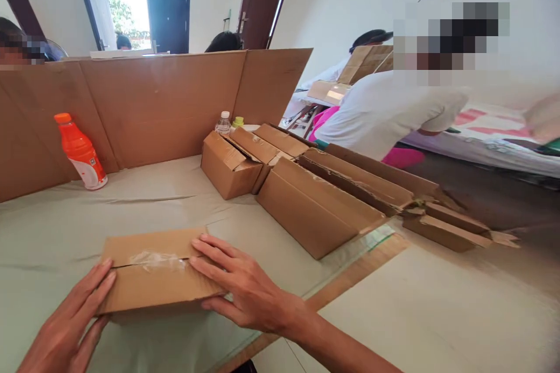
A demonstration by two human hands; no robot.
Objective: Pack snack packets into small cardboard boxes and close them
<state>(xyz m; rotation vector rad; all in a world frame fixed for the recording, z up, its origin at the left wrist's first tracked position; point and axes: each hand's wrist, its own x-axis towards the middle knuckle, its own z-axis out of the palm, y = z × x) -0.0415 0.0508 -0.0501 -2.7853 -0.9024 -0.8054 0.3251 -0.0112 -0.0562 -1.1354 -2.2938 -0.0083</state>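
A small cardboard box (153, 291) sits on the cloth-covered table before me, its top flaps meeting at a seam with crumpled clear tape across it. My left hand (67, 320) grips the box's left end, fingertips on the top edge and thumb low on the near side. On the right end rests my right hand (245, 282), fingers over the top flaps and thumb against the near side. The box is held between both hands. Its underside and far side are hidden.
Several cardboard boxes (315, 210) stand at the table's right edge, some with raised flaps. An orange bottle (81, 151) stands by a tall cardboard panel (166, 111). A clear bottle (223, 123) is behind the boxes. A person in a white shirt (371, 111) sits at right.
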